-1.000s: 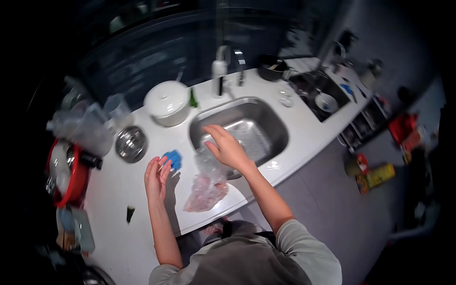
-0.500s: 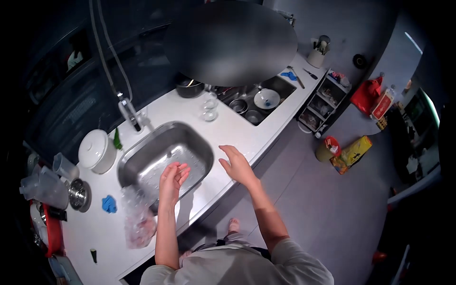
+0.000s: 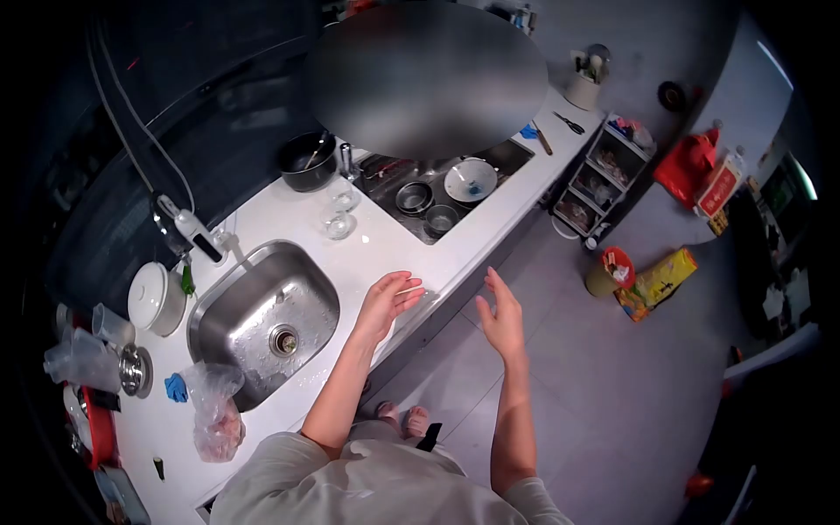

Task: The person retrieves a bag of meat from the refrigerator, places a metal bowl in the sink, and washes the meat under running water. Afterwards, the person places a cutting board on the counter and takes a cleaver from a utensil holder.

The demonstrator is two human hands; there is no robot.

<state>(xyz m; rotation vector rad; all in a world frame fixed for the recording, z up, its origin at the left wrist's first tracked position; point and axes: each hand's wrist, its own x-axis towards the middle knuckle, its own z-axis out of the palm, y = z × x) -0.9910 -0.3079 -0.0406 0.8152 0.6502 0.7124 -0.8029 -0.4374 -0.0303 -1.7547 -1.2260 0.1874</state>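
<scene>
My left hand (image 3: 385, 306) hangs over the front edge of the white counter (image 3: 394, 236), its fingers loosely bent and apart with nothing visible in them. Further right, my right hand (image 3: 503, 322) is held up above the floor, fingers spread from the thumb and empty. The palms roughly face each other across a gap. Left of both hands is the steel sink (image 3: 325, 302), wet inside, with its drain (image 3: 284, 341) showing. A clear plastic bag (image 3: 216, 433) with something pinkish inside lies at the sink's near left corner.
A white lidded pot (image 3: 156, 297) and a tap (image 3: 199, 234) stand behind the sink. Glass bowls (image 3: 338, 225) sit near a dark pot (image 3: 308, 166). A second basin (image 3: 429, 229) holds bowls. On the floor are a bin (image 3: 615, 269), a yellow bag (image 3: 662, 282) and a rack (image 3: 599, 179).
Both hands have moved right, the left one from above the sink to the counter's front edge. The view has shifted, so the counter things appear further left and the drain shows.
</scene>
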